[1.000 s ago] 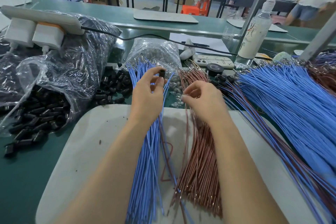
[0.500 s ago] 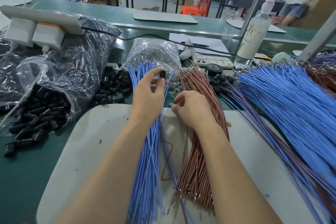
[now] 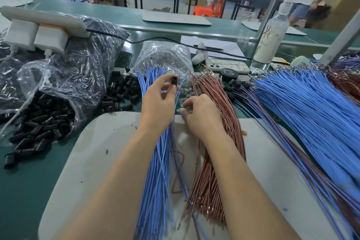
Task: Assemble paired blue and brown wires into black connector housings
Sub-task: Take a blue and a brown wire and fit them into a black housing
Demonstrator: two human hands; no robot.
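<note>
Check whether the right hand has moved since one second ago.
Yes. The right hand has shifted left, away from the black tape roll, from over the brown wires to their left edge, nearer the left hand.

Right hand [image 3: 202, 117]: fingertips curl under and out of sight, so any contact with the brown wires [image 3: 218, 91] cannot be judged. Left hand [image 3: 155, 109]: fingers cover the lower part of the black housing [image 3: 174, 82]. Blue wires [image 3: 157, 171] run off the bottom edge, their terminal tips too small to resolve; the large blue pile [image 3: 311, 113] is cut off at the right edge.
</note>
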